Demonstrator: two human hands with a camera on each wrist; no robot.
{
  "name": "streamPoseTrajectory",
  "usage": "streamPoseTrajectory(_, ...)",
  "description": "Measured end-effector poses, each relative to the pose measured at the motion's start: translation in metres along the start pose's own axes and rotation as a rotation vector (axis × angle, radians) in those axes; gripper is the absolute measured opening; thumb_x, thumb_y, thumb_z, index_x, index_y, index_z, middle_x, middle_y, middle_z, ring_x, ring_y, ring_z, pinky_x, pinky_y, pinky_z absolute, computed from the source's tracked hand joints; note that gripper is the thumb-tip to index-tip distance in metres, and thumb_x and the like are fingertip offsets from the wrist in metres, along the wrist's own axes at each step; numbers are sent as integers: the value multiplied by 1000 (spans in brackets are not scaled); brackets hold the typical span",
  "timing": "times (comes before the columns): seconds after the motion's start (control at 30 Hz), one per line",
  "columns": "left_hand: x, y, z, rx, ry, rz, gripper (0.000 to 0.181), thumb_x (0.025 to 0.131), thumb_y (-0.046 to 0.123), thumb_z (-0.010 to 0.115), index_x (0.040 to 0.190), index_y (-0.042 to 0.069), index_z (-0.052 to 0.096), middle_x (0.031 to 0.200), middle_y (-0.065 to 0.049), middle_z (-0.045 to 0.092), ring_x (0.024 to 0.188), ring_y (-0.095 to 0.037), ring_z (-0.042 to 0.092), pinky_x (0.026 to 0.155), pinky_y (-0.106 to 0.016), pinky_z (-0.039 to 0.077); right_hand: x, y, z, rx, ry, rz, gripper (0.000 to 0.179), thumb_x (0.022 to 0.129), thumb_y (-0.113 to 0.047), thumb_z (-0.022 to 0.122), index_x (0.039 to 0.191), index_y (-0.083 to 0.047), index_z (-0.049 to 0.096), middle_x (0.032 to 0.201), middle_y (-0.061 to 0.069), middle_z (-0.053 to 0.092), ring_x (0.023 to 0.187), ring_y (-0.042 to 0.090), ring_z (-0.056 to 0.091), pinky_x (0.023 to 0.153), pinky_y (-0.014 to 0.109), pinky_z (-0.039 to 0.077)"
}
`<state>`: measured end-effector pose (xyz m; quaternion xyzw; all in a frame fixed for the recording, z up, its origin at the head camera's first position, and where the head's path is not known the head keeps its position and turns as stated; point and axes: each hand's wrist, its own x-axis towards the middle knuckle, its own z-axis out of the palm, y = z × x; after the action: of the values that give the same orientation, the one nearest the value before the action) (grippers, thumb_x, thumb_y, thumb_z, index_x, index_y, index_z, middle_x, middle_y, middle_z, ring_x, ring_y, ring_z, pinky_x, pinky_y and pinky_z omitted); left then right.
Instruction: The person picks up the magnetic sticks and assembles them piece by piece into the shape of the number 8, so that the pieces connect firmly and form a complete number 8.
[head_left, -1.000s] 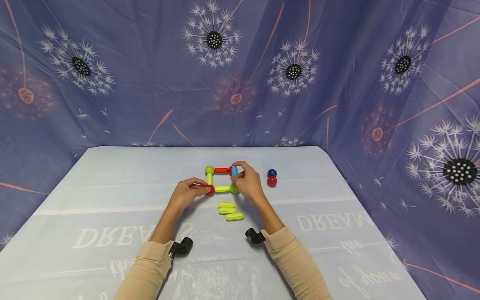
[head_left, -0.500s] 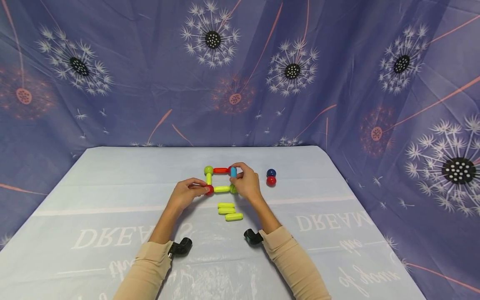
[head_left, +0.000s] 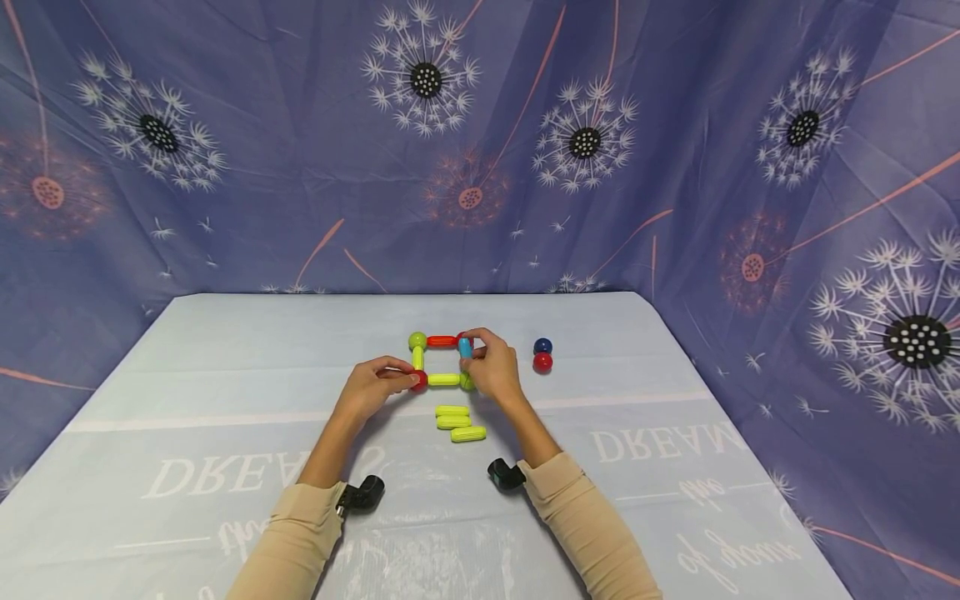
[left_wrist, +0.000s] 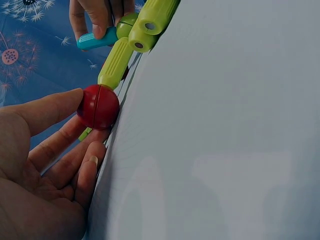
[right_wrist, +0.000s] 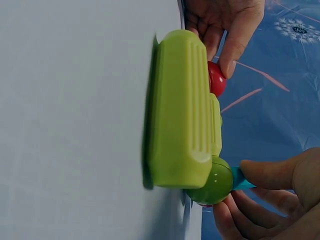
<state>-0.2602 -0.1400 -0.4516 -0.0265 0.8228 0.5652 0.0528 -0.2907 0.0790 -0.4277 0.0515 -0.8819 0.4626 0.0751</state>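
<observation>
On the table lies a square of magnetic rods and balls. My left hand point(head_left: 378, 385) pinches the red ball point(left_wrist: 98, 107) at its near left corner. My right hand point(head_left: 493, 364) pinches a blue rod point(left_wrist: 97, 40), which stands up from the green ball point(right_wrist: 212, 182) at the near right corner. A yellow-green rod point(head_left: 443, 379) joins these two balls. Another yellow-green rod point(head_left: 417, 358) runs back to a lime ball point(head_left: 417, 340), and a red rod point(head_left: 442, 341) goes from there to the far right red ball, partly hidden by my right fingers and the blue rod.
Several loose yellow-green rods point(head_left: 468, 434) lie just in front of the square. To its right a dark blue ball point(head_left: 543, 345) and a red ball point(head_left: 542, 362) sit together. A patterned purple cloth point(head_left: 480, 242) hangs behind the table point(head_left: 247, 350).
The top of the blue rod has shifted slightly left and toward me in my right fingers. My left hand keeps its hold on the red ball.
</observation>
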Motion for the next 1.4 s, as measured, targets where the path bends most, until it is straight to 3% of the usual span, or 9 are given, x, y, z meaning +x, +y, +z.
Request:
streamPoseTrajectory(0.3, 1, 0, 0, -10, 4, -11, 31, 89, 31, 78, 113, 11, 73, 105, -5, 78, 105, -22, 66, 86, -34, 42, -1, 0, 0, -4, -12, 9, 40, 87, -3, 76, 125, -14, 70, 95, 11, 76, 89, 24, 72, 72, 35, 57)
streamPoseTrajectory(0.77, 1, 0, 0, -18, -5, 9, 36, 90, 33, 78, 115, 9, 72, 107, -7, 78, 107, -22, 65, 86, -33, 41, 2, 3, -2, -59, -117, 77, 47, 92, -12, 72, 138, -13, 63, 109, 17, 74, 98, 28, 71, 75, 37, 57)
streamPoseTrajectory(0.93, 0, 0, 0, -19, -4, 13, 37, 90, 33, 78, 116, 8, 72, 107, -8, 77, 106, -22, 66, 86, -33, 41, 3, 3, -3, -79, -161, 108, 49, 93, -12, 70, 141, -10, 59, 108, 15, 73, 93, 25, 68, 74, 33, 54)
streamPoseTrajectory(1.1, 0, 0, -1, -14, -5, 11, 36, 90, 33, 78, 116, 9, 72, 107, -7, 78, 107, -22, 65, 86, -33, 41, 3, 1, -6, -80, -189, 126, 53, 89, -9, 69, 141, -9, 58, 103, 12, 72, 86, 23, 66, 73, 33, 52)
streamPoseTrajectory(1.4, 1, -1, 0, -7, -4, 3, 35, 91, 33, 77, 115, 9, 72, 106, -7, 78, 109, -22, 64, 86, -34, 41, 3, 1, -6, -58, -238, 171, 49, 89, -11, 69, 137, -8, 60, 112, 16, 72, 93, 25, 66, 77, 36, 53)
